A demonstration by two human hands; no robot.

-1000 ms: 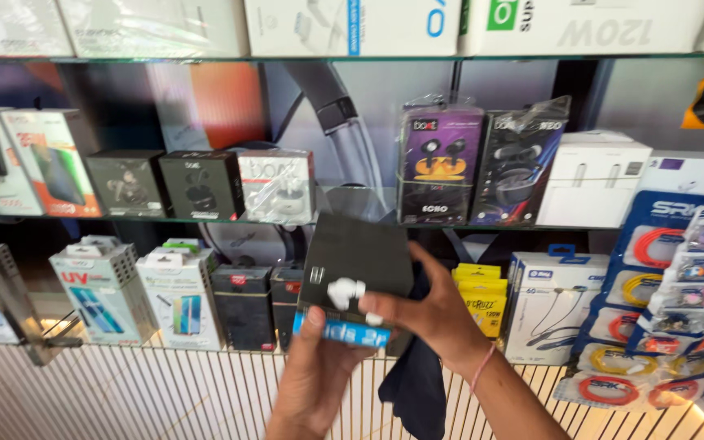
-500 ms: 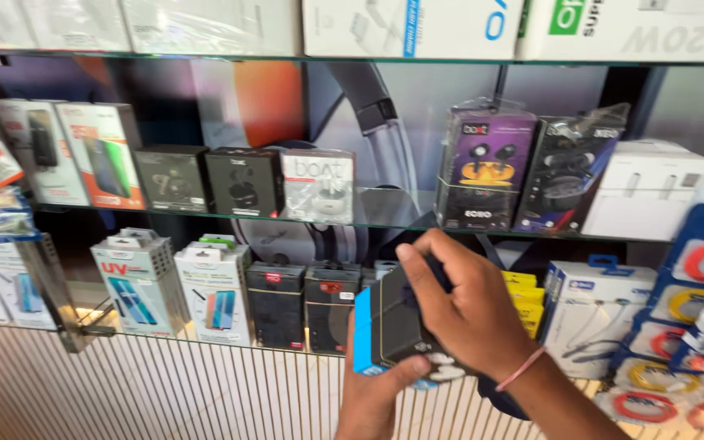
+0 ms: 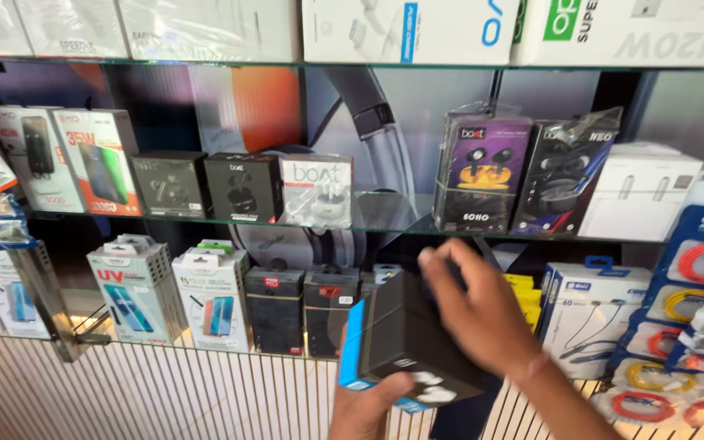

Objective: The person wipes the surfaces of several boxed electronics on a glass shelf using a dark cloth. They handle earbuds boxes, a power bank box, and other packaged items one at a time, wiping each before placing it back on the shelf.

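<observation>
A black box with a blue edge (image 3: 405, 342), printed with small white earbuds on its lower face, is held in front of a glass display shelf (image 3: 287, 222). The left hand (image 3: 368, 407) supports the box from below, its fingers (image 3: 385, 389) curled shut under the lower corner; the right hand (image 3: 482, 314) lies over the top and right side, fingers (image 3: 442, 265) bent down onto the upper edge. Compared with half a second earlier, the box now sits tilted with its broad dark face turned up toward the camera, and the right hand has shifted from the front edge to the top, which suggests the package is being turned over between the two hands rather than put away. Just behind and left of the fingers stand two small black boxes (image 3: 303, 310) on the lower shelf; further left are white phone-accessory packs (image 3: 173, 297). Above the fingers, on the glass shelf, stands a purple earbud package (image 3: 482, 171). To the right hang coiled cable packs (image 3: 694, 326).
</observation>
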